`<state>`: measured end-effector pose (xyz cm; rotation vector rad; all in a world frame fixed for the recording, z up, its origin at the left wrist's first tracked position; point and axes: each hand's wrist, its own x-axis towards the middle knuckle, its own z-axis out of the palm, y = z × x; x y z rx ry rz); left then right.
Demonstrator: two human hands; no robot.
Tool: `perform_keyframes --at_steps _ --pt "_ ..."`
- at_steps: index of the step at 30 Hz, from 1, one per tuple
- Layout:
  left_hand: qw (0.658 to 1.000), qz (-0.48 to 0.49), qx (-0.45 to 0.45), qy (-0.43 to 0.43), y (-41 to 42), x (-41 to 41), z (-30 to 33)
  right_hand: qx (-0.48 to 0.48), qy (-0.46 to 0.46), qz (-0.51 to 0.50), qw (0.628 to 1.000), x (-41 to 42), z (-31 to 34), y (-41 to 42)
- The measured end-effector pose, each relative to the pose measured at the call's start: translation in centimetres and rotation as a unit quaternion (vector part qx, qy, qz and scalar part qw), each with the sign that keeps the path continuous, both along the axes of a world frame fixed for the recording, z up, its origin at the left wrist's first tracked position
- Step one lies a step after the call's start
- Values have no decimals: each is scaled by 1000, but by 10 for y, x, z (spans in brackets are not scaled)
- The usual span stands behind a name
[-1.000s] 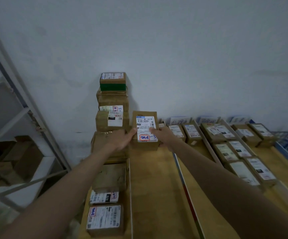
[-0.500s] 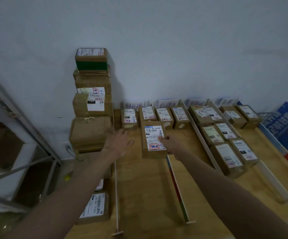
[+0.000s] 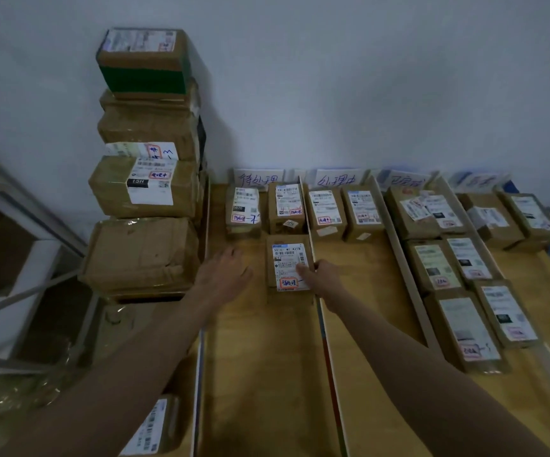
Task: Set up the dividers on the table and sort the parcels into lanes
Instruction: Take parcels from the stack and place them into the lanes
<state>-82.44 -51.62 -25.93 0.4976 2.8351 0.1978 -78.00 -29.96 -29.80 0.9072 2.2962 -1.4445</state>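
on the desk, leftmost lane: a small brown parcel (image 3: 288, 267) lies flat with its label up, set just in front of the two parcels at the back of that lane and tight against the divider on its right.
right hand (image 3: 321, 279): grips the near right corner of that parcel, thumb on the label, fingers curled round the edge beside the divider.
left hand (image 3: 226, 270): empty, fingers loose and spread, hanging just above the bare wood to the left of the parcel, not touching it.
desk (image 3: 260, 374): light wood, pushed against a pale wall.
dividers: thin upright strips running from the wall toward the near edge; the one by the right hand (image 3: 324, 334) shows a red and blue face lower down, another (image 3: 408, 278) stands further right.
back of first lane: two parcels (image 3: 244, 209) side by side, labels up, red-outlined marks on them.
second lane: two parcels (image 3: 344, 211) at the wall end only.
right lanes: more labelled parcels (image 3: 458, 285) in rows, touching one another.
lane signs (image 3: 259, 179): handwritten cards propped against the wall behind each lane; the right ones are too blurred to read.
stack at left (image 3: 146, 159): larger cartons piled against the wall beside the desk, the top one with a green band.
far left: a metal shelf frame (image 3: 20, 206).
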Motion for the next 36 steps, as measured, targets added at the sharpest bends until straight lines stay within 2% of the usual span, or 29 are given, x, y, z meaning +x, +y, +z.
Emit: perform_keyframes --at_steps 3,7,13,19,23,31,36 --pt "1000 16 8 -12 5 -14 -16 37 -4 15 999 -30 -51 14" --pt "1000 24 4 -13 8 -26 -34 91 -23 17 995 -47 -29 1" --pt "999 28 -9 -24 11 -37 -55 131 -39 39 990 -70 -48 2" --pt "998 32 -6 -58 9 -40 -66 209 -65 54 974 -73 -61 5" --pt "997 30 -11 -64 10 -40 -69 225 -51 47 972 -75 -65 6" --pt "1000 7 -31 1 15 -38 -55 238 -24 63 969 -72 -48 13" --pt "997 -6 -62 45 22 -36 -34 294 37 122 947 -54 -13 28"
